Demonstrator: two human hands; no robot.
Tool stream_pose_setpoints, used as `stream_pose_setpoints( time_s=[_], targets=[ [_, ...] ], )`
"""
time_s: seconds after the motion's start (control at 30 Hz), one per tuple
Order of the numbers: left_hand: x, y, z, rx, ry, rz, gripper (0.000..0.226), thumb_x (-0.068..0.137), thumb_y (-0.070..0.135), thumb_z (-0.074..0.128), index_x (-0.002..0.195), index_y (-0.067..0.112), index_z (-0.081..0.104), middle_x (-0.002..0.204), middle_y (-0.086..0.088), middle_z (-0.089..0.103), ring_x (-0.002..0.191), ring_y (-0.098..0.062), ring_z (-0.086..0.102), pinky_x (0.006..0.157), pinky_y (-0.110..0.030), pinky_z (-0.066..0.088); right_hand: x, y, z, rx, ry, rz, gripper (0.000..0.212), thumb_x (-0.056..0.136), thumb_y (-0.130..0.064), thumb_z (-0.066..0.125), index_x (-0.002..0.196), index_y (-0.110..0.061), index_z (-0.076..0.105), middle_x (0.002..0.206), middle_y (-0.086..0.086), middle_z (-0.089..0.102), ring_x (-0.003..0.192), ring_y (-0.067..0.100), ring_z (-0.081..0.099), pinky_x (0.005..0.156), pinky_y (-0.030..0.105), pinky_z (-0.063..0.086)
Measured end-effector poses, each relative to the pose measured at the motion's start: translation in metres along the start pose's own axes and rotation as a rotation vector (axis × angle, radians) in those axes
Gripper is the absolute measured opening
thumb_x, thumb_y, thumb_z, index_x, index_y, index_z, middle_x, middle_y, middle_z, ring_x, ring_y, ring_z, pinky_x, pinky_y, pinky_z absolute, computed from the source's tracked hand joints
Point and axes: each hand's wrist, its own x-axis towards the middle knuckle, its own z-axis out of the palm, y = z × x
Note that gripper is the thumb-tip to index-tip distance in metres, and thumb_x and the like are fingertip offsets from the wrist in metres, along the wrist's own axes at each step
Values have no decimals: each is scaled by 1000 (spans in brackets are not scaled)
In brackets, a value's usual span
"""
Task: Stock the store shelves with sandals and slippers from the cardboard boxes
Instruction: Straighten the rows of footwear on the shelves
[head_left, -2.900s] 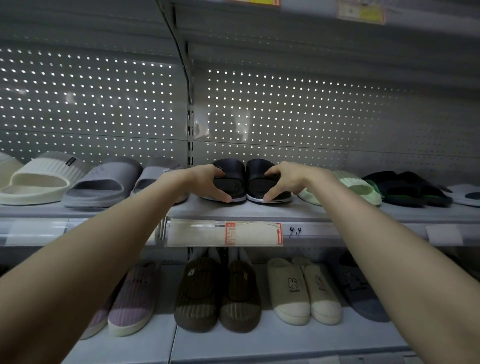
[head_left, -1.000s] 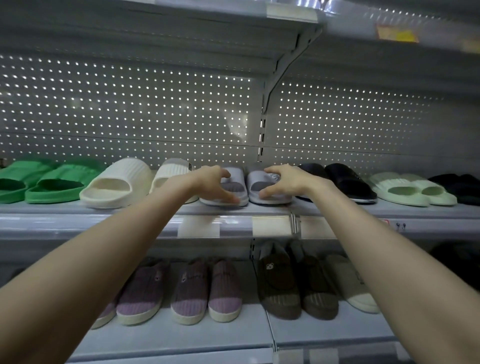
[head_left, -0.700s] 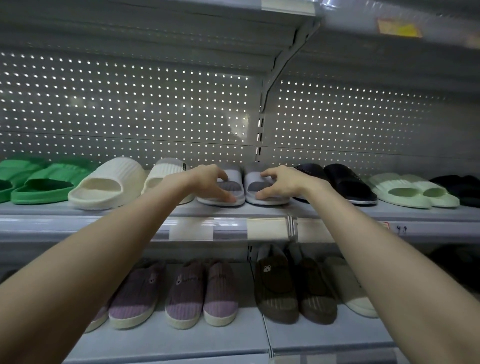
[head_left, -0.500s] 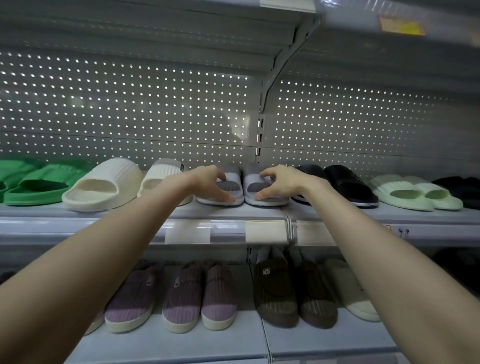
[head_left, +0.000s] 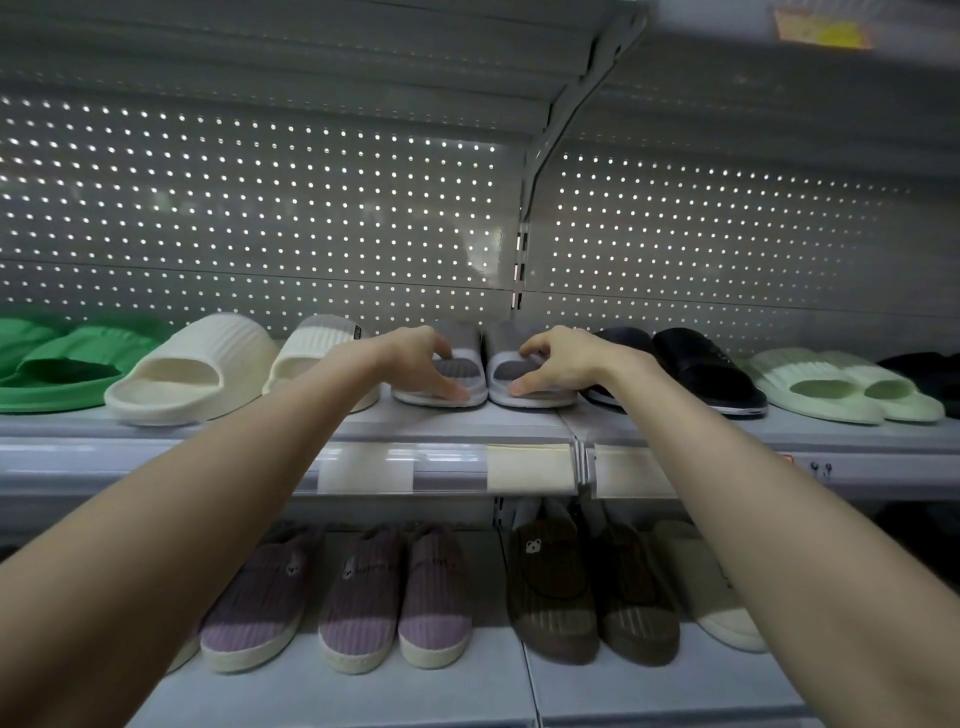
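A pair of light grey slides stands side by side on the upper shelf (head_left: 467, 423), toes towards me. My left hand (head_left: 410, 364) grips the left grey slide (head_left: 457, 371), thumb at its front edge and fingers over the strap. My right hand (head_left: 558, 361) grips the right grey slide (head_left: 511, 371) the same way. The two slides almost touch each other. No cardboard box is in view.
Left of the grey pair stand cream slides (head_left: 195, 371) and green slides (head_left: 62, 364); to the right black slides (head_left: 696, 369) and pale green slides (head_left: 831, 384). The lower shelf holds purple slippers (head_left: 395, 597), brown slippers (head_left: 550, 587) and a cream slipper (head_left: 722, 608). A perforated back panel (head_left: 311, 208) rises behind.
2.9 s ago my hands held the black slides; the view has since shifted left and both hands now hold the grey pair. Over the last second they have barely moved.
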Motion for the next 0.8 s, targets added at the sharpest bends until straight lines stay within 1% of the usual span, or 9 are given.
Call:
stream_pose_setpoints(
  time_s=[0.33,0.47,0.57,0.63,0.73,0.8],
  targets=[
    [1,0,0,-4,-2,-1,75,76,51,67,137,13,44,138,-8,48,125,-27,46,103,-33,38,-2,-2,-1,-10,-10,-8,73,79,-46,70,141,-16,43,144,4,45,132,23,41,103,30,33],
    [-3,2,-1,12,-18,-6,74,79,51,65,138,13,42,140,-8,46,126,-26,45,102,-31,36,-3,-3,-2,-20,-30,1,75,78,-48,70,140,-17,43,143,4,46,130,23,43,103,32,34],
    [-9,6,-8,18,-15,1,72,81,51,63,137,10,43,139,-8,47,126,-26,46,103,-32,38,-6,-8,-7,-28,-33,11,78,72,-51,73,138,-19,45,140,3,49,125,24,48,104,36,40],
    [-14,10,-17,12,6,8,70,82,46,64,136,8,44,140,-8,48,126,-25,46,104,-30,37,-9,-12,-15,-25,-11,-3,78,70,-48,76,136,-18,47,136,5,51,120,25,51,101,38,44],
    [-23,14,-33,-15,30,19,71,78,44,69,134,8,46,136,-7,52,121,-24,50,100,-29,38,-18,-22,-30,-19,21,-54,70,74,-40,76,134,-15,50,133,6,54,116,24,53,98,35,44],
    [-33,15,-43,-20,62,27,71,74,43,73,131,9,49,131,-7,56,116,-24,54,96,-29,40,-25,-31,-39,-19,31,-85,64,76,-36,76,131,-15,52,130,4,56,109,20,55,93,30,43]
  ],
)
